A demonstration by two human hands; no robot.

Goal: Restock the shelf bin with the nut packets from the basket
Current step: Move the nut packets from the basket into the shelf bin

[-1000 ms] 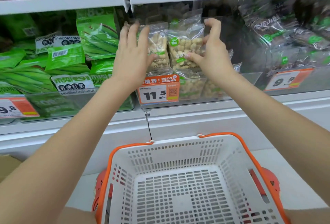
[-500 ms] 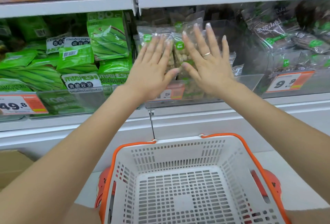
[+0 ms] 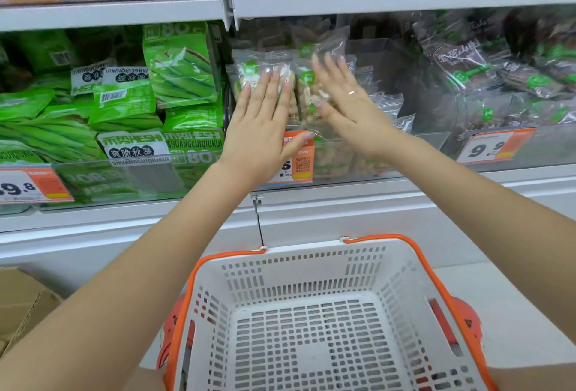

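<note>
White shelf (image 3: 389,203), middle tier, fronted by a clear plastic lip. Landmark: orange price tag (image 3: 297,157) on that lip. Directly behind and above the tag, shelf bin (image 3: 386,57) with clear nut packets (image 3: 265,69) standing upright. Left of the tag, green okra packets (image 3: 180,63), stacked and leaning. Far right of the tag, dark snack packets (image 3: 467,57) behind a 9.9 tag (image 3: 494,147). Below the tag, white basket (image 3: 314,269) with orange rim.

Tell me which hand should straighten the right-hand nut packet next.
Right, probably. The right hand already lies flat over that nut packet; the left hand presses the neighbouring packet on its far side.
</note>
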